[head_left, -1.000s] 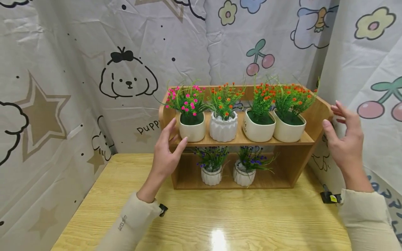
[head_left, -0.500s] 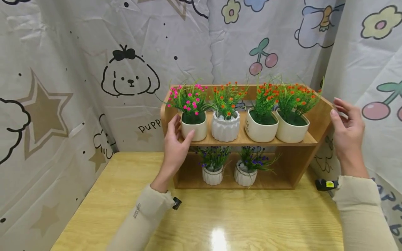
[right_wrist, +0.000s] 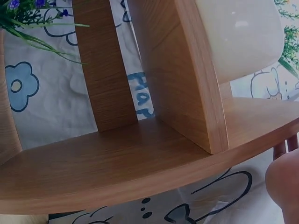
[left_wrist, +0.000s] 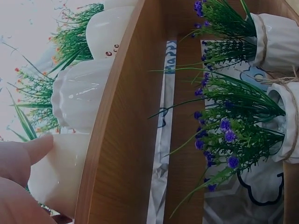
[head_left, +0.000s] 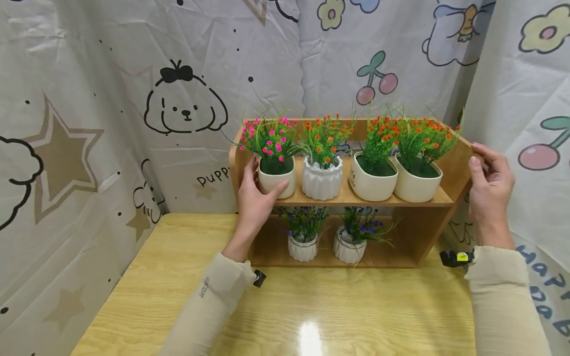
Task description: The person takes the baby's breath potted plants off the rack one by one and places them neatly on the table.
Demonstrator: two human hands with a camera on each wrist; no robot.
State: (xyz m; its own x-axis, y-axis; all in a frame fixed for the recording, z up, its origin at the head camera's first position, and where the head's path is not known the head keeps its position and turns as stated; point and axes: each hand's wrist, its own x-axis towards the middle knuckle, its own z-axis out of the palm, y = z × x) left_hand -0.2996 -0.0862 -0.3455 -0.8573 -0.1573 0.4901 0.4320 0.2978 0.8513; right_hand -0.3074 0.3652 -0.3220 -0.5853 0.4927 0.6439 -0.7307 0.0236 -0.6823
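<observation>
On shelf [head_left: 427, 232], left fingers [head_left: 250, 170] wide, around cream pot [head_left: 271, 181]

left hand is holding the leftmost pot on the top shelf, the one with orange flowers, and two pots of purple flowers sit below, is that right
Not quite: the flowers in that pot are pink, not orange, as the head view shows. The left hand holds the leftmost pot on the top shelf, and two pots of purple flowers sit below.
</observation>
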